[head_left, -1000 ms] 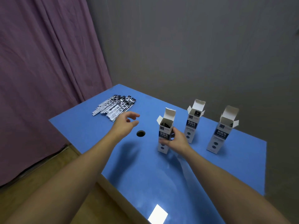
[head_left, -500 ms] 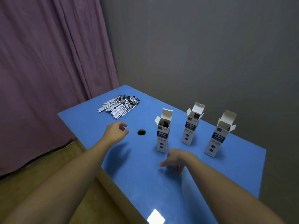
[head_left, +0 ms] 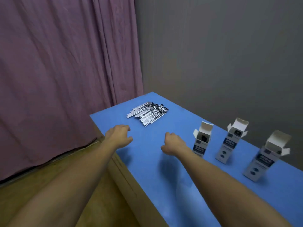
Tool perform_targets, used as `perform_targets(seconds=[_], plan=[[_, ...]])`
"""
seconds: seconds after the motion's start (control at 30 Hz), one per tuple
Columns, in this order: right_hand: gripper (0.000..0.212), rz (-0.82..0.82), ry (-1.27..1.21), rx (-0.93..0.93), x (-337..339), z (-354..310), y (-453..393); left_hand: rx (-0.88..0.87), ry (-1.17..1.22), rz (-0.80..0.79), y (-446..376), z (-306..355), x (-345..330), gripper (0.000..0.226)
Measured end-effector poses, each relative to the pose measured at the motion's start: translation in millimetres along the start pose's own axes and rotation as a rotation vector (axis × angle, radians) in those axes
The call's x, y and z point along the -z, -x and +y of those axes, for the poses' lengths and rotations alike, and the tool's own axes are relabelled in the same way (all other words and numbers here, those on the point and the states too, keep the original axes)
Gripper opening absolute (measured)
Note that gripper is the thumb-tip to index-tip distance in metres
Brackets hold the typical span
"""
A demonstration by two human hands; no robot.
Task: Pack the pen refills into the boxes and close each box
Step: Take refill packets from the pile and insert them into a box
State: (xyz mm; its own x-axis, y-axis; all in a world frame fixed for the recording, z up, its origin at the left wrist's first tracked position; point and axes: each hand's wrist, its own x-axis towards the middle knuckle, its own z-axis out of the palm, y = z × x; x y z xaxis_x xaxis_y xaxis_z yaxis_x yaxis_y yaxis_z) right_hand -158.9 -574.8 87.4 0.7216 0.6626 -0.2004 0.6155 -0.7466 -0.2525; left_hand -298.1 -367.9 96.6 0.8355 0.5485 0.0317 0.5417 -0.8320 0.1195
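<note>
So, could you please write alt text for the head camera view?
Two bare hands, left hand and right hand, reach empty over a blue table toward a pile of packaged pen refills. Three open boxes stand upright on the right.

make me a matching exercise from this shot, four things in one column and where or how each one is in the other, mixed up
Column one
1. pen refills
2. left hand
3. right hand
4. three boxes

Column two
A. upright in a row along the table's right side, top flaps open
B. in a loose pile near the table's far corner
C. empty, just left of the nearest-left box
D. empty, over the table's left edge, nearest the curtain

Pairs: 1-B, 2-D, 3-C, 4-A
</note>
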Motion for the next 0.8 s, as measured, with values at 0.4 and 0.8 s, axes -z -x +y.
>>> perform_targets(seconds=[0.4, 0.8], plan=[[0.037, -0.01, 0.117, -0.123, -14.3, -113.3, -84.2, -0.112, -0.041, -0.069, -77.7, -129.4, 13.7, 0.055], [0.043, 0.01, 0.088, -0.245, -18.4, -155.3, -182.7, -0.162, 0.042, -0.147, -190.1, -181.5, -12.5, 0.049]])
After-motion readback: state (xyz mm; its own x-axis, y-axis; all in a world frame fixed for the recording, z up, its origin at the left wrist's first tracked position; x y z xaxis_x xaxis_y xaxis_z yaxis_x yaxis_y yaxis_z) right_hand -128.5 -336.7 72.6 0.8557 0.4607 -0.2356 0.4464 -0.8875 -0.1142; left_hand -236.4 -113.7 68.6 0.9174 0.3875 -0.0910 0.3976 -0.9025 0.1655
